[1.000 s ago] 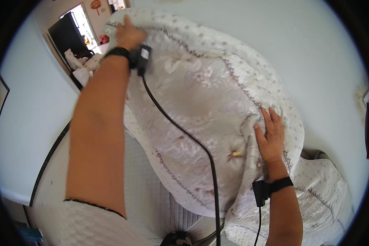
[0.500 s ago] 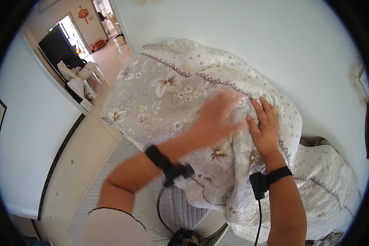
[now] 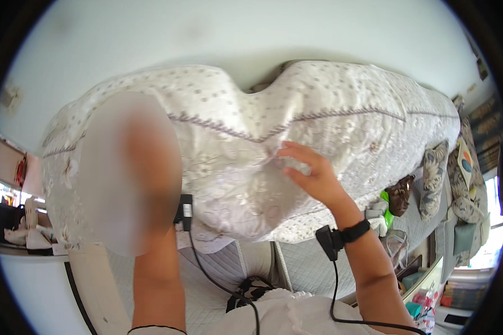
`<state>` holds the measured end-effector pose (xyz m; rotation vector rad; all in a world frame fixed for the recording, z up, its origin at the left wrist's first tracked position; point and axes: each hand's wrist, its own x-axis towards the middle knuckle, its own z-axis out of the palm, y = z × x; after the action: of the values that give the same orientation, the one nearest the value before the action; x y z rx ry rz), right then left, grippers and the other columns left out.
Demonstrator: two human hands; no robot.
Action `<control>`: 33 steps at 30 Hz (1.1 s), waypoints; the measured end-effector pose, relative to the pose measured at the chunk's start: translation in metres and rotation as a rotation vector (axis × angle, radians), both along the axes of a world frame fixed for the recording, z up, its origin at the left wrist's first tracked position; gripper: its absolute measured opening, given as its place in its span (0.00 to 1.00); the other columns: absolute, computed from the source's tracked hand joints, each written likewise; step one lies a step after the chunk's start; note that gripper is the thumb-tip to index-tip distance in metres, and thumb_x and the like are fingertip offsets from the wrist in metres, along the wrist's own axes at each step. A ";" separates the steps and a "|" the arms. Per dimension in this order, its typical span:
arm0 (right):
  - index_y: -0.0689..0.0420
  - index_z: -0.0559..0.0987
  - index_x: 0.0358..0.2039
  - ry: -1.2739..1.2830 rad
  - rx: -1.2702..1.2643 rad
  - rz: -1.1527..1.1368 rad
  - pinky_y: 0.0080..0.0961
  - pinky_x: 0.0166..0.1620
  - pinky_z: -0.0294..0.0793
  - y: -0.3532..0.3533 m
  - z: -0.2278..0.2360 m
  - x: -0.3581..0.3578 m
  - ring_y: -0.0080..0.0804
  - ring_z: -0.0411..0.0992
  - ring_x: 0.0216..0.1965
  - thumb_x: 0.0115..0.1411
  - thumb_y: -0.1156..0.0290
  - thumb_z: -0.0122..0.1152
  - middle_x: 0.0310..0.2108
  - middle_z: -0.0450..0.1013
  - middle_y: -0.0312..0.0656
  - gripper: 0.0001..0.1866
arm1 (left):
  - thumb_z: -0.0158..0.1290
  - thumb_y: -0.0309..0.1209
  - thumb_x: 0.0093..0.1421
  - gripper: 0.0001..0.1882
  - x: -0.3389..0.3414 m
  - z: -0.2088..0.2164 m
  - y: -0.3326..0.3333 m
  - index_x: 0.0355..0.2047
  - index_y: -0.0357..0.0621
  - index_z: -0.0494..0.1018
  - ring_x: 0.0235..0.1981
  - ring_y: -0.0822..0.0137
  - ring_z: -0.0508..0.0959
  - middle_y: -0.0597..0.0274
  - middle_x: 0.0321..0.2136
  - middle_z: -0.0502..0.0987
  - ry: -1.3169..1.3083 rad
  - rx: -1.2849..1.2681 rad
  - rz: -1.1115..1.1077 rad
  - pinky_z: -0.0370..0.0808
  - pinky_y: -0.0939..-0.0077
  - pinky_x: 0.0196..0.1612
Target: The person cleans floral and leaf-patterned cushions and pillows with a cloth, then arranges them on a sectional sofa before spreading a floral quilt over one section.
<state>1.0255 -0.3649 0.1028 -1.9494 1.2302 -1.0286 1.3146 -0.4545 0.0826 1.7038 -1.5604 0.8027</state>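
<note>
A large pale floral quilt point(image 3: 235, 195) with a dotted border and a dark wavy trim line lies draped along the wall over a grey quilted sofa. My right hand point(image 3: 316, 173) is over the quilt's middle, its fingertips at the cloth just below the trim. Thumb and forefinger stand apart, and I see no cloth gripped between them. Over the quilt's left part, my left hand point(image 3: 145, 148) is smeared, so its fingers cannot be made out. Each wrist wears a black strap with a small cabled device.
Grey sofa seat padding point(image 3: 313, 265) shows below the quilt. At right are a dark brown shiny object point(image 3: 400, 196), a patterned cushion point(image 3: 433, 178) and more cushions. A pale wall point(image 3: 318, 33) runs behind. Furniture and bags stand far left.
The view has swung right, showing the quilt's long right stretch and the cushions. My hands have moved farther apart, the left now over the quilt's left part.
</note>
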 end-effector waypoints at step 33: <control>0.43 0.63 0.56 0.457 -0.648 -0.541 0.36 0.61 0.44 -0.104 -0.070 -0.222 0.43 0.52 0.59 0.58 0.51 0.40 0.58 0.58 0.39 0.25 | 0.43 0.37 0.58 0.23 -0.018 -0.078 0.074 0.49 0.32 0.62 0.50 0.48 0.66 0.41 0.47 0.68 -0.004 0.323 -0.220 0.60 0.62 0.56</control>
<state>0.8033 -0.4685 0.0327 -2.5025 1.9307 -1.4298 1.2962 -0.3808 0.0044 1.7072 -1.9223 0.4614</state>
